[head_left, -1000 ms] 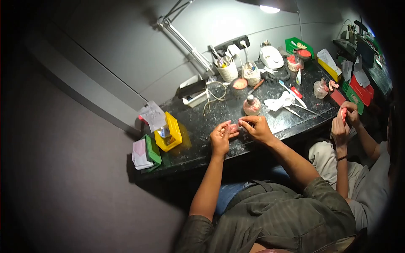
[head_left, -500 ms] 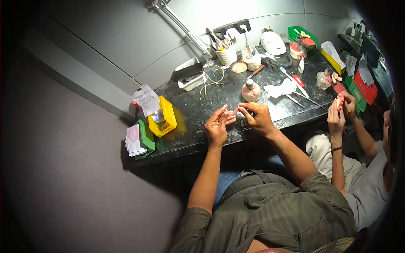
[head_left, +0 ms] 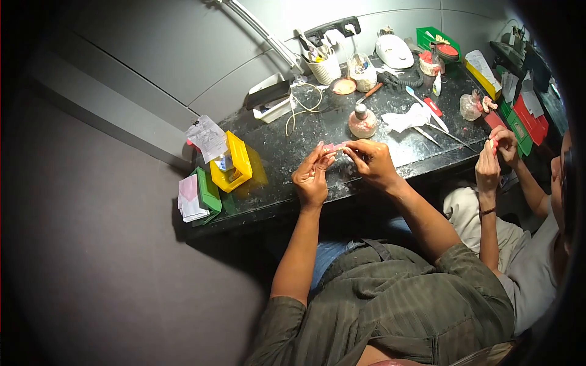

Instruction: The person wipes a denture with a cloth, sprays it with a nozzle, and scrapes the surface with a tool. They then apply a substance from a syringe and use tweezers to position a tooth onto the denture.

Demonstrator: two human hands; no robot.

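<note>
A small pink dental wax piece [head_left: 333,148] spans the gap between my two hands above the front part of the black bench. My left hand [head_left: 312,177] pinches its left end between thumb and fingers. The right end is in the grip of my right hand [head_left: 370,160], palm down. My fingertips cover both ends, so its full shape is hidden. Just behind my right hand, apart from it, stands a round glass burner bottle [head_left: 362,123] with a metal cap and pinkish contents.
A yellow bin [head_left: 239,163] and a green bin [head_left: 209,196] with papers stand left. Behind are a white tray [head_left: 273,111], a tool cup [head_left: 325,69] and a jar [head_left: 364,76]. A crumpled tissue [head_left: 406,118] and toothbrush [head_left: 425,107] lie right. A co-worker's hands [head_left: 492,161] hold a pink-red piece.
The pink piece has been turned and now shows as a narrow strip, slightly higher. My left fingers have closed in more around its end. The view has shifted slightly.
</note>
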